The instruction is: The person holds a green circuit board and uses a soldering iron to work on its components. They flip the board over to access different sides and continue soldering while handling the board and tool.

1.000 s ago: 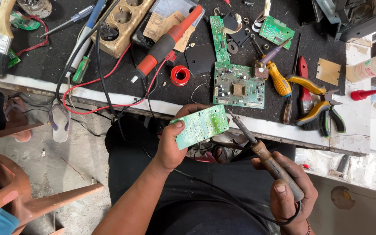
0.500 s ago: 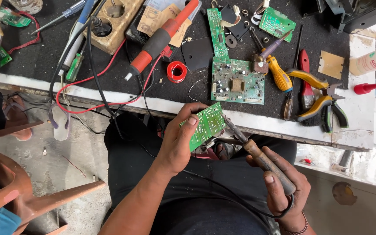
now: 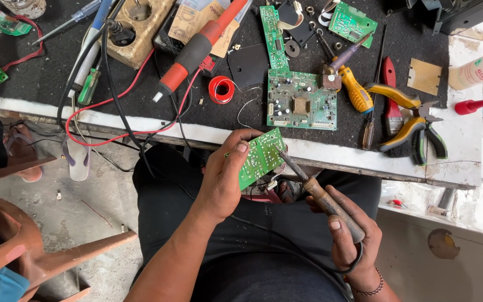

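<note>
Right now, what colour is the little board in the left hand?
Green, with pale markings. The small circuit board shows best in the head view.

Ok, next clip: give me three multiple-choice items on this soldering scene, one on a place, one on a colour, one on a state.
1. Where is the small green circuit board?
A. flat on the black bench mat
B. held up in the left hand over the lap
C. on the floor

2. What colour is the spool of wire on the mat?
A. red
B. blue
C. white

3. How does the soldering iron stand in the right hand?
A. lying loose on the bench
B. tip pointing away from the board
C. gripped, tip at the small board's edge

Answers: 1 B, the fingers clasp its edge below the bench rim. 2 A, the coil is plainly red. 3 C, the fist wraps the handle and the tip meets the board.
</note>
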